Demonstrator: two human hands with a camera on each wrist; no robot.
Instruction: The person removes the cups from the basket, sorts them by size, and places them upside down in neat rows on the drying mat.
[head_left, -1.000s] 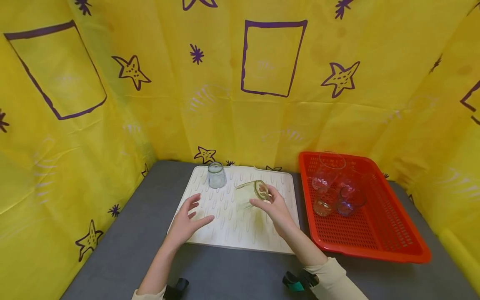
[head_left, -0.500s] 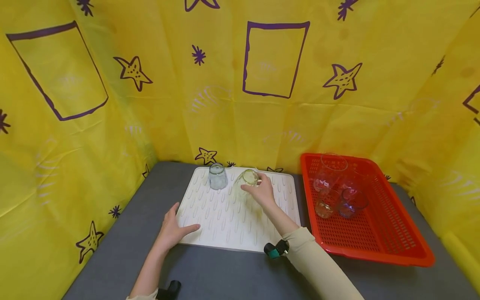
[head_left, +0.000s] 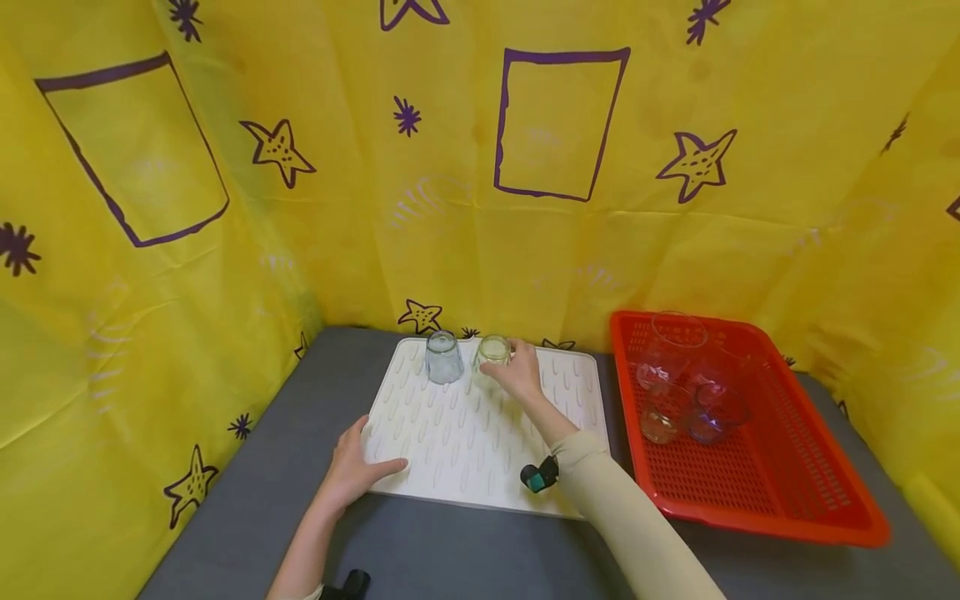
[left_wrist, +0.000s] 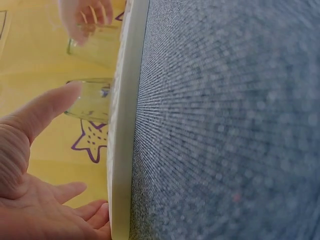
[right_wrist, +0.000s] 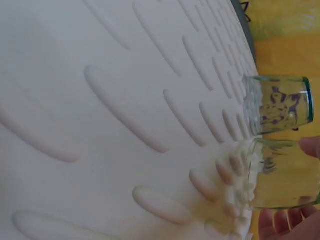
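Toward the back of the white ribbed mat (head_left: 450,450), my right hand (head_left: 519,372) grips a yellow-green tinted glass (right_wrist: 282,175). The glass stands bottom up, its mouth at the ribs; thumb and fingers sit on either side near its raised base. Just left of it is a bluish glass (head_left: 444,360), likewise upside down. My left hand (head_left: 351,468) is by the mat's front left corner, thumb spread over the mat and fingers along its left edge. In the left wrist view, the fingertips (left_wrist: 102,216) come right up to the mat's edge.
A red perforated basket (head_left: 813,500) stands on the grey table (head_left: 480,550), right of the mat. Several clear and tinted glasses (head_left: 678,367) stand together in its left part. Yellow cloth (head_left: 360,167) with purple drawings hangs behind and at both sides.
My right hand has carried the yellow-green glass back and left, turning it from tilted to upside down beside the bluish glass. My left hand has drawn back to the mat's left edge.
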